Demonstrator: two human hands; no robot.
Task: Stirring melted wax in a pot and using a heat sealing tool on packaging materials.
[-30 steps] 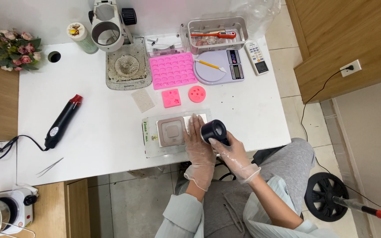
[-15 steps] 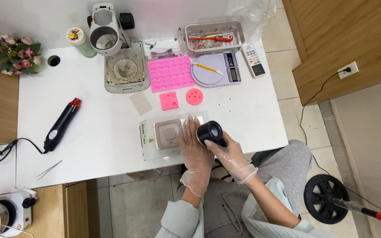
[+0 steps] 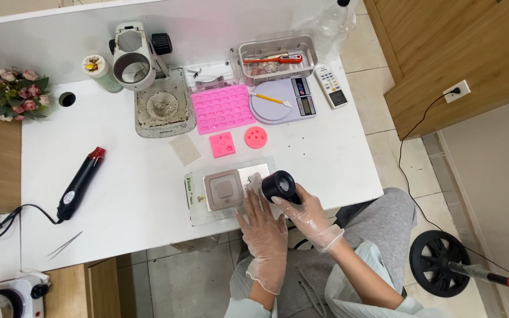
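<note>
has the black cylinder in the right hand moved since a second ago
No. The black cylinder sits at the right end of the clear tray, beside the square mould, just as before.

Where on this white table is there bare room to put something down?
Bare patches: between the heat gun and the square mould, and right of the black cylinder below the scale. The back edge, from microscope to metal tray, is crowded.
</note>
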